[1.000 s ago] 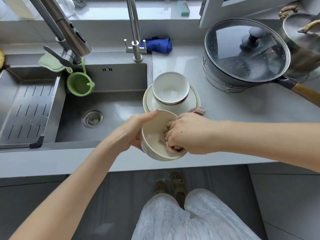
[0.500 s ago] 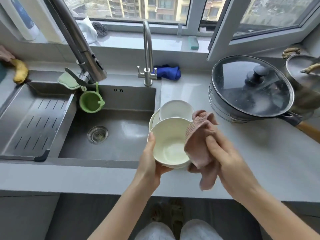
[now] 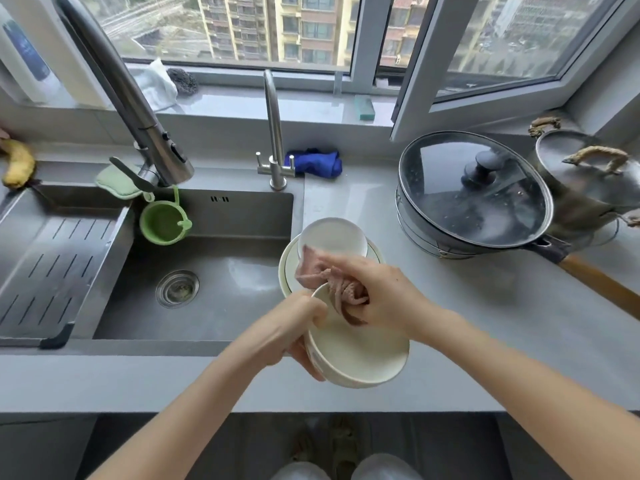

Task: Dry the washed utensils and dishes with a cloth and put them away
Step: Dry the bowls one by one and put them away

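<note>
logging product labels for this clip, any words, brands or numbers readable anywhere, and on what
None can be read.
White appliance, top left: a dark blue panel with faint marks, too blurred to read.
Bowl, cloth, wok lid, faucet: no text shows.

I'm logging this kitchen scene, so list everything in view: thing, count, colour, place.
bowl in hand: 1, cream, held above the counter edge
pink cloth: 1, against that bowl's rim
white bowl: 1, on the plate
plate: 1, cream, on the counter beside the sink
sink: 1, steel, left
faucets: 2, steel, behind the sink
green cup: 1, hanging in the sink
blue cloth: 1, behind the small faucet
lidded pan: 1, dark, right counter
lidded pot: 1, far right
banana: 1, yellow, far left
left hand: grips the bowl
right hand: holds the cloth
</note>
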A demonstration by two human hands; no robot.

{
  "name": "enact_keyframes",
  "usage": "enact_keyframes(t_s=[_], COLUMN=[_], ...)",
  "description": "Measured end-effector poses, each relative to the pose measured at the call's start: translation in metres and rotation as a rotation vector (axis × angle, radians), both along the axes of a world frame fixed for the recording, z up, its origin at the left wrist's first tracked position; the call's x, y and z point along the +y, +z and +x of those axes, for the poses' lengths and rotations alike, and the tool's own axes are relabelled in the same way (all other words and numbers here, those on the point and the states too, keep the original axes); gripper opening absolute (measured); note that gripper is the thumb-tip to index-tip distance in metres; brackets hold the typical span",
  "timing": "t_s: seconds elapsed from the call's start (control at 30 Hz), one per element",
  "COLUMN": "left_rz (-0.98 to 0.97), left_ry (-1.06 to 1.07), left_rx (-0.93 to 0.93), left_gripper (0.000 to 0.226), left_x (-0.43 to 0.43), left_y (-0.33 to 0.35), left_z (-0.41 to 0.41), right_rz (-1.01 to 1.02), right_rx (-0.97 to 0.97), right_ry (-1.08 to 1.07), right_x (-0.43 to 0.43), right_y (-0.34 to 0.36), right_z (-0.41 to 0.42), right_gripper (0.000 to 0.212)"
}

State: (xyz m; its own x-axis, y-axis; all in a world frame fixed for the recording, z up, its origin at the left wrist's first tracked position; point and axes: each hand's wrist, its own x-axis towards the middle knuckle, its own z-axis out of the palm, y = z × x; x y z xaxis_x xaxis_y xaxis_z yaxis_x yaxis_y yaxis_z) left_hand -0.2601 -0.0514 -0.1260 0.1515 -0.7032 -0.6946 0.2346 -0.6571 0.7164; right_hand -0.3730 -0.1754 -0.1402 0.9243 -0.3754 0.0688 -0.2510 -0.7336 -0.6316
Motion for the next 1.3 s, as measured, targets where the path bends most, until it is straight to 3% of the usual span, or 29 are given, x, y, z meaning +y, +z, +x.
enact_keyframes(t_s=[0.07, 0.13, 0.27, 0.4, 0.5, 0.57, 0.73, 0.8, 0.9, 0.97, 1.07, 1.13, 1.2, 1.3], left_rz=[0.038, 0.043, -0.039, -0.212, -0.299, -0.340, -0.292, -0.398, -0.547, -0.600, -0.579, -0.543, -0.487, -0.304], left_ry=[-0.040, -0.023, 0.164, 0.500, 0.595, 0.494, -0.073, -0.128, 0.102, 0.324, 0.609, 0.713, 0.641, 0.169], left_rx=[-0.045, -0.168, -0.218, -0.431, -0.506, -0.407, -0.106, -0.211, -0.441, -0.508, -0.650, -0.689, -0.689, -0.837], left_gripper=[0.055, 0.027, 0.029, 0.038, 0.048, 0.052, 0.060, 0.043, 0.027, 0.025, 0.042, 0.047, 0.051, 0.031], left_x=[-0.009, -0.018, -0.022, -0.020, -0.013, -0.003, -0.014, -0.026, -0.047, -0.057, -0.073, -0.082, -0.083, -0.078], left_y=[0.007, 0.021, 0.011, -0.003, -0.002, -0.005, 0.014, 0.021, 0.026, 0.030, 0.037, 0.039, 0.037, 0.035], left_z=[0.005, 0.003, -0.006, -0.017, -0.044, -0.043, 0.024, 0.023, 0.011, 0.001, -0.021, -0.044, -0.060, -0.043], right_rz=[0.019, 0.089, 0.122, 0.497, 0.502, 0.391, 0.038, -0.055, -0.038, 0.108, 0.574, 0.809, 0.831, 0.624], right_rx=[0.022, 0.076, 0.154, 0.055, -0.009, -0.007, -0.055, -0.087, -0.221, -0.334, -0.432, -0.465, -0.453, -0.343], right_ry=[-0.024, -0.167, -0.391, -0.802, -0.944, -0.883, -0.456, -0.314, -0.350, -0.568, -0.960, -1.106, -1.154, -1.086], right_x=[-0.006, -0.011, -0.015, -0.005, 0.003, 0.002, -0.007, -0.014, -0.030, -0.036, -0.035, -0.036, -0.040, -0.043], right_y=[0.007, 0.014, 0.016, -0.005, -0.005, 0.003, 0.037, 0.054, 0.064, 0.059, 0.041, 0.032, 0.029, 0.028], right_z=[0.008, 0.014, 0.016, 0.009, 0.010, 0.006, -0.004, 0.000, 0.004, 0.005, 0.012, 0.011, -0.001, -0.026], right_gripper=[0.053, 0.040, 0.022, 0.027, 0.028, 0.022, 0.027, 0.032, 0.036, 0.033, 0.031, 0.032, 0.029, 0.027])
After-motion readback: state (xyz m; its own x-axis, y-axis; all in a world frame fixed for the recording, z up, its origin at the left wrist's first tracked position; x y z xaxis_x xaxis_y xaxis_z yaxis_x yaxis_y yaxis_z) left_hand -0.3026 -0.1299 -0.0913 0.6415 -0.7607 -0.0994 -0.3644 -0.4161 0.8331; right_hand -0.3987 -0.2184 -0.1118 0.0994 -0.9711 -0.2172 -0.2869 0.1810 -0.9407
